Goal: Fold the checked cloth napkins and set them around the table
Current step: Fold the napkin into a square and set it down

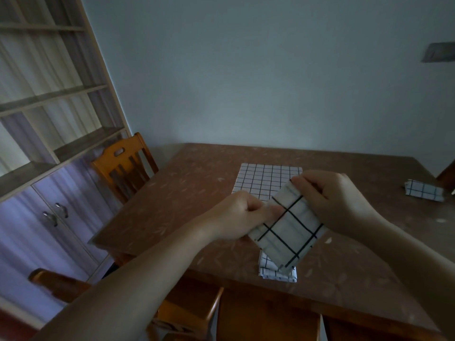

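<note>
The left hand pinches the left edge of a folded checked napkin, fingers curled round the cloth, while the right hand grips its upper corner, fingers curled over the fold. The napkin hangs tilted in the air above the tabletop, a narrow white rectangle crossed by thin black lines in a large grid.

Taking that held napkin as the landmark: just behind it, partly hidden by both hands, a larger checked cloth lies flat on the tabletop, its grid looking finer. Directly below the napkin's lower end, near the tabletop's front edge, sits another folded napkin, partly covered by it. Well off to the right, near the far right edge, lies a third folded napkin.

The tabletop is reddish brown with a pale leaf-like pattern and a dull sheen. To the left of the held napkin stands an orange wooden chair with a slatted back and a handle slot; beyond it a wooden shelf unit with cabinet doors and metal handles. Another wooden chair sits below, tucked at the front edge. No writing can be read.
</note>
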`<move>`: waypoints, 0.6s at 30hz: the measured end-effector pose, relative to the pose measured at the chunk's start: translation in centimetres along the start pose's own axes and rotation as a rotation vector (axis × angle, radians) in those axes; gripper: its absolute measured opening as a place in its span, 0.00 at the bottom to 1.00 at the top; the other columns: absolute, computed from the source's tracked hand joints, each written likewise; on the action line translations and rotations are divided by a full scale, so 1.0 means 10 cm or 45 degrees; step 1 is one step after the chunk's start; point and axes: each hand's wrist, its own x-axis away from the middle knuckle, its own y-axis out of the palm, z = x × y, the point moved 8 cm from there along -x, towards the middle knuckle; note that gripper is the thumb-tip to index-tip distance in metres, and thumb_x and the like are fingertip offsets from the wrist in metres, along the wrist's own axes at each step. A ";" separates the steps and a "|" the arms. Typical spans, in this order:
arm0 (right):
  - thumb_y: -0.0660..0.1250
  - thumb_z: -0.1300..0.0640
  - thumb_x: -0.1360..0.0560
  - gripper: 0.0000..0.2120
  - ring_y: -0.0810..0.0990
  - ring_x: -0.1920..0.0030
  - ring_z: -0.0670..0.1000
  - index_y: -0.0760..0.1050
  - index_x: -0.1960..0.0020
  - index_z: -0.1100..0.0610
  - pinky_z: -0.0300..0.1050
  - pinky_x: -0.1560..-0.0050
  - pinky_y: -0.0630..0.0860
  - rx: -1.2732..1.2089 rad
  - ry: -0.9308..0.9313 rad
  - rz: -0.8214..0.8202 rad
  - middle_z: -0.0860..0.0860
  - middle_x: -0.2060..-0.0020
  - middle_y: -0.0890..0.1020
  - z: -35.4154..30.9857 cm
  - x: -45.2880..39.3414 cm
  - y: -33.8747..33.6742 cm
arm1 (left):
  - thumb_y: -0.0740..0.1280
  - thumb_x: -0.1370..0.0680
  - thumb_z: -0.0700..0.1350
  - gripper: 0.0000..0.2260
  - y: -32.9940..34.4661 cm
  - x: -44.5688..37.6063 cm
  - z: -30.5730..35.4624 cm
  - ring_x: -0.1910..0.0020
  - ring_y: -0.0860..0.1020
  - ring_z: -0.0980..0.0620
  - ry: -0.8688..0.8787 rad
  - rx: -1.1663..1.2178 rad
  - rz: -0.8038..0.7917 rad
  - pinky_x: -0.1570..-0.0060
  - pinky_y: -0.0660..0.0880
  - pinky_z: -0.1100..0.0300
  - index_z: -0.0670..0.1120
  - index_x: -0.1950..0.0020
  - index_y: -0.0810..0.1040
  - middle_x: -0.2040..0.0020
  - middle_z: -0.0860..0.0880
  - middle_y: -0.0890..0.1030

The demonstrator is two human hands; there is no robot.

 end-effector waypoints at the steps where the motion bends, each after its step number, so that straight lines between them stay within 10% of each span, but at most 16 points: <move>1: 0.61 0.54 0.21 0.19 0.70 0.73 0.45 0.70 0.70 0.56 0.33 0.73 0.66 -0.016 -0.002 0.055 0.49 0.77 0.71 0.01 -0.01 -0.04 | 0.67 0.22 0.53 0.16 0.06 0.01 -0.04 0.59 0.83 0.45 -0.036 0.075 -0.065 0.59 0.79 0.54 0.39 0.53 0.81 0.56 0.41 0.84; 7: 0.60 0.55 0.19 0.21 0.68 0.74 0.47 0.67 0.70 0.58 0.35 0.75 0.63 -0.042 0.013 0.284 0.50 0.78 0.69 0.13 0.04 -0.17 | 0.72 0.27 0.41 0.13 0.31 0.02 -0.22 0.45 0.83 0.42 -0.127 0.662 -0.050 0.45 0.80 0.47 0.41 0.43 0.81 0.45 0.42 0.84; 14: 0.58 0.53 0.18 0.22 0.66 0.77 0.44 0.69 0.70 0.60 0.34 0.77 0.64 -0.136 0.291 0.285 0.49 0.76 0.69 0.55 0.21 -0.07 | 0.61 0.17 0.42 0.11 0.26 0.03 -0.34 0.65 0.83 0.51 -0.244 0.662 0.329 0.68 0.77 0.63 0.37 0.43 0.77 0.56 0.44 0.84; 18: 0.57 0.54 0.18 0.20 0.70 0.80 0.42 0.72 0.65 0.63 0.32 0.81 0.64 -0.335 0.486 0.168 0.51 0.75 0.71 0.78 0.39 0.09 | 0.60 0.17 0.45 0.10 0.28 -0.01 -0.40 0.67 0.81 0.54 -0.263 0.617 0.508 0.64 0.76 0.61 0.45 0.49 0.80 0.64 0.51 0.83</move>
